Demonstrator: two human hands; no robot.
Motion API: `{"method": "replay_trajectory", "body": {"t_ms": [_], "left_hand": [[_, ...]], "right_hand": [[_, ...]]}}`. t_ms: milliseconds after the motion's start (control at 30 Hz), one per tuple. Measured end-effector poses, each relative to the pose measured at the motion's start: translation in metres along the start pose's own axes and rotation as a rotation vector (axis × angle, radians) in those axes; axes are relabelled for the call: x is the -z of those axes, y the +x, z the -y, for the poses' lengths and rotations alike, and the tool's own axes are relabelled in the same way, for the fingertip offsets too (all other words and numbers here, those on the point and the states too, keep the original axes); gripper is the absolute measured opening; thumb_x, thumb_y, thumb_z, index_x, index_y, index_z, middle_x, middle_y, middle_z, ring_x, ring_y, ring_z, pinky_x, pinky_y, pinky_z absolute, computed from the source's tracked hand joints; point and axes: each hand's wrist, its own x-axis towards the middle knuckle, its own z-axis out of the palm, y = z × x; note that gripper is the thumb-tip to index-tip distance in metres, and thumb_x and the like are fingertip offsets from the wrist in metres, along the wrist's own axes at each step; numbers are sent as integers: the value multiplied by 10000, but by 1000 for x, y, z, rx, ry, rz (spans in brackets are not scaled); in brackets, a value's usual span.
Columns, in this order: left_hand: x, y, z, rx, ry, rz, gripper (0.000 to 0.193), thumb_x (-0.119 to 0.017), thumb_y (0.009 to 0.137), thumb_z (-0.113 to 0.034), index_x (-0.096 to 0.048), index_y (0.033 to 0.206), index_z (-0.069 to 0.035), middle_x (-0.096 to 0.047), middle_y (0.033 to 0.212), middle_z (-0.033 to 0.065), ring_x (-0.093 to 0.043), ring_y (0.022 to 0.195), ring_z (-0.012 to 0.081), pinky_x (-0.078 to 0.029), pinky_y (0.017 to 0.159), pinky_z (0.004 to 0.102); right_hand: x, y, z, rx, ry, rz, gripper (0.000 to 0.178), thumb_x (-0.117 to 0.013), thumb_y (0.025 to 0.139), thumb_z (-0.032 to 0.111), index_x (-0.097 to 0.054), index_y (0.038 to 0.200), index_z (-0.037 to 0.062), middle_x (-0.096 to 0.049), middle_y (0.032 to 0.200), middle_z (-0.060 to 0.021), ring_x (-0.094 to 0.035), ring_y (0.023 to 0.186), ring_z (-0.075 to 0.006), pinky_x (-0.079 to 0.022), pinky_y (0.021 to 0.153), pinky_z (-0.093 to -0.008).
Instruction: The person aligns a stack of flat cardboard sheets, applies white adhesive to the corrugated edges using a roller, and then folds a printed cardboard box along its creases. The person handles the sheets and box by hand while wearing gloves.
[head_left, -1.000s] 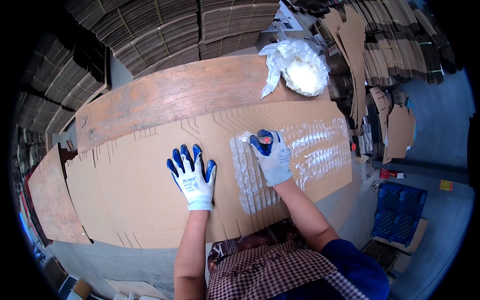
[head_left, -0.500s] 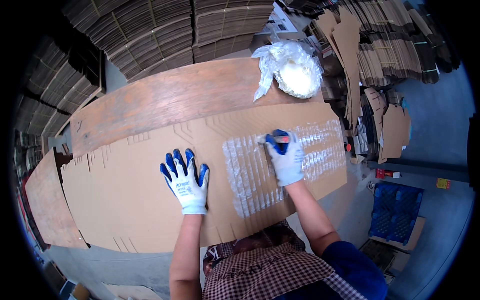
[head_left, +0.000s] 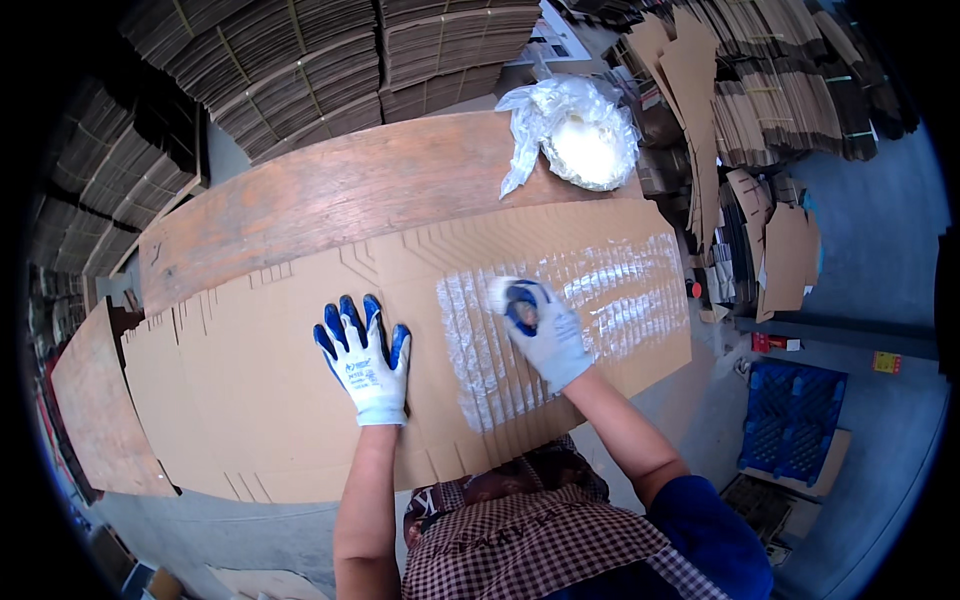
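Note:
A long brown cardboard sheet (head_left: 230, 390) with slits along its edges lies across the table in front of me. My left hand (head_left: 366, 366), in a white glove with blue-coated fingers, rests flat on it with fingers spread. My right hand (head_left: 550, 342), gloved alike, is closed around what looks like a brush (head_left: 499, 293); its pale end is blurred and the grip mostly hidden by my fingers. That end is over a ribbed patch of white paste (head_left: 466, 350). More white streaks (head_left: 630, 325) cover the sheet's right part.
A clear plastic bag (head_left: 530, 120) around a bright white mass sits on the wooden table (head_left: 300, 200) beyond the sheet. Strapped cardboard stacks (head_left: 290, 70) stand behind it. At right are more cardboard bundles (head_left: 780, 110) and a blue plastic pallet (head_left: 795, 420) on the floor.
My right hand has swept a little left and slightly down with the brush, whose pale end now shows more. My left hand stays flat on the sheet, with barely any shift.

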Motion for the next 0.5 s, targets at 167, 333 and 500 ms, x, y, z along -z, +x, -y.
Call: {"method": "replay_trajectory", "body": {"t_ms": [167, 333, 500], "left_hand": [[3, 0, 0, 6, 12, -9, 586, -638, 944, -384, -523, 1462, -135, -362, 1601, 162, -276, 1495, 383, -145, 1235, 557], [1, 1, 1, -13, 9, -18, 580, -638, 944, -381, -530, 1455, -131, -371, 1595, 162, -283, 1492, 380, -151, 1234, 555], [4, 0, 0, 7, 37, 16, 586, -633, 948, -379, -522, 1465, -128, -378, 1590, 170, -284, 1493, 377, -152, 1232, 557]], "right_hand": [[11, -23, 0, 81, -8, 5, 489, -726, 814, 185, -584, 1268, 69, -570, 1333, -154, -637, 1094, -355, -543, 920, -434], [2, -43, -4, 201, -189, 149, 503, -693, 781, 125, -591, 1271, 71, -580, 1337, -155, -612, 1143, -350, -539, 935, -436], [14, -53, -10, 213, -275, 118, 448, -684, 808, 198, -628, 1235, 77, -569, 1375, -151, -602, 1182, -317, -549, 897, -421]]}}
